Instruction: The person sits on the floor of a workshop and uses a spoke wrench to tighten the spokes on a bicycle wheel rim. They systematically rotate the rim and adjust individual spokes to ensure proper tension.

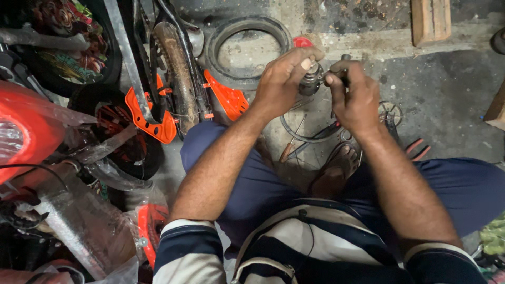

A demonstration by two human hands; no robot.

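Striped shirt (pixel 294 236) | both hands (pixel 281 84) (pixel 355 97) pinch small dark greasy metal hub (pixel 311 79)

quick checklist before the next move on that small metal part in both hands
1. Left hand has a hold on the small dark metal part: ok, fingers wrap it from above.
2. Right hand grips the dark tool at the part: ok, though its tip is hidden.
3. Tool seated squarely on the part: cannot tell, fingers cover the joint.
4. Part held above the floor and off the knees: ok.
5. Screwdriver on the floor within reach: ok, it lies by the wire ring.
6. Sandalled foot apart from the loose tools: not ok, it rests among them.
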